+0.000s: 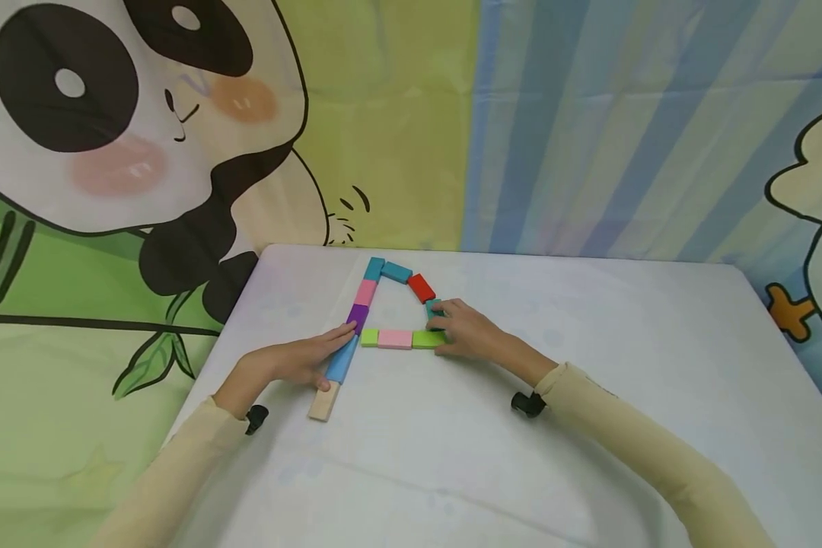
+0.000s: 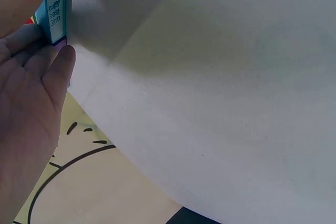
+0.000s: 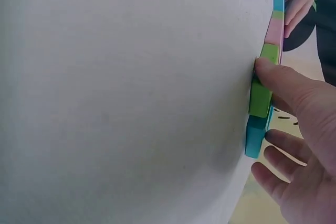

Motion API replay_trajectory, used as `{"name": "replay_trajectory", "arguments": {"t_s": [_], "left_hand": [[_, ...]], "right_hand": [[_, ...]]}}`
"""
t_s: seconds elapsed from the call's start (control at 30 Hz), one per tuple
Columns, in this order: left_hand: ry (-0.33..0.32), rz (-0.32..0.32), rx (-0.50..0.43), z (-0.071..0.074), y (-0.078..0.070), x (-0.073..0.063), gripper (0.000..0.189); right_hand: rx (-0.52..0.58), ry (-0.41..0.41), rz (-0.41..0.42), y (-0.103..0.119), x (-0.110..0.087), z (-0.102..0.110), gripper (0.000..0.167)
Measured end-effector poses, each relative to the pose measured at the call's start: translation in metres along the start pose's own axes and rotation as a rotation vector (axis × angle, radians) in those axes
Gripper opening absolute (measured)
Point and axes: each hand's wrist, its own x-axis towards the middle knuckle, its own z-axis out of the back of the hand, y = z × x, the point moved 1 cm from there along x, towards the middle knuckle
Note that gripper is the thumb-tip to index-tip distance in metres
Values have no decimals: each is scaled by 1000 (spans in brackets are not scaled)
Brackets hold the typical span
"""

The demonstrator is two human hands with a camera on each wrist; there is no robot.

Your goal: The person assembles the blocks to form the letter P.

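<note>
My left hand (image 1: 303,358) lies along a slanted row of blocks. Its straight fingertips touch the purple block (image 1: 358,317), its thumb rests by the joint between the light blue block (image 1: 342,361) and the plain wooden block (image 1: 323,403). The light blue block's printed side (image 2: 56,9) shows in the left wrist view. My right hand (image 1: 469,331) has its thumb on the near side of the green block (image 3: 261,100) and its index finger partly hidden behind, pinching that block's end. Its other fingers are beside the teal block (image 3: 256,137).
A pink block (image 1: 394,339) and a short green block (image 1: 370,338) continue the crossbar. A red block (image 1: 421,287) and a blue block (image 1: 396,272) curve up to the row's teal top block (image 1: 374,268). A printed curtain (image 1: 397,129) hangs behind the white table (image 1: 589,320).
</note>
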Motion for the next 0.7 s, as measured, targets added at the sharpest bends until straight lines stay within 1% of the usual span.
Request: {"name": "replay_trajectory", "arguments": {"t_s": [0.1, 0.37, 0.57, 0.7], "left_hand": [[1, -16, 1, 0, -1, 1, 106], [-2, -29, 7, -1, -2, 3, 105], [-2, -23, 27, -1, -2, 2, 105], [-9, -11, 61, -1, -3, 1, 106]], "right_hand": [[-7, 4, 27, -3, -2, -1, 39], [-13, -9, 52, -6, -3, -3, 36], [4, 7, 46, -7, -3, -4, 36], [14, 23, 37, -7, -4, -5, 37]]}}
